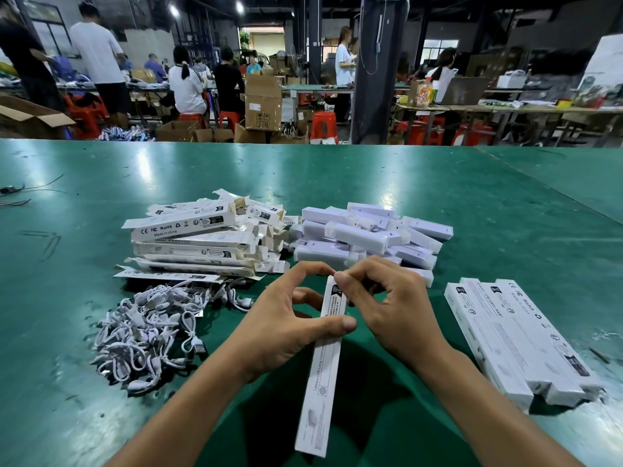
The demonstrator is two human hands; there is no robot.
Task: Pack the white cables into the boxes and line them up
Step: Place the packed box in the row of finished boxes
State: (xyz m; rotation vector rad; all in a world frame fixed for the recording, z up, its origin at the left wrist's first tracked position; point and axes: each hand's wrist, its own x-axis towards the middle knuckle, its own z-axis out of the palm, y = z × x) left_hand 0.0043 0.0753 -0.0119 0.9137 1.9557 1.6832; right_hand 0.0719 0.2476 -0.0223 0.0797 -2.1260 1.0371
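A long white box (322,372) stands tilted above the green table (438,197), its far end up between my hands. My left hand (286,325) grips it, thumb across its front and fingers curled behind. My right hand (387,305) pinches the box's top end with its fingertips. A heap of short white cables (148,335) lies to the left. Behind it is a pile of flat printed boxes (199,241). Three packed boxes (515,342) lie side by side at the right.
A pile of white lamp-like bars (367,234) lies beyond my hands. Thin dark wires (13,192) lie at the table's far left. Beyond the table's far edge are people, red stools and cardboard cartons (263,102).
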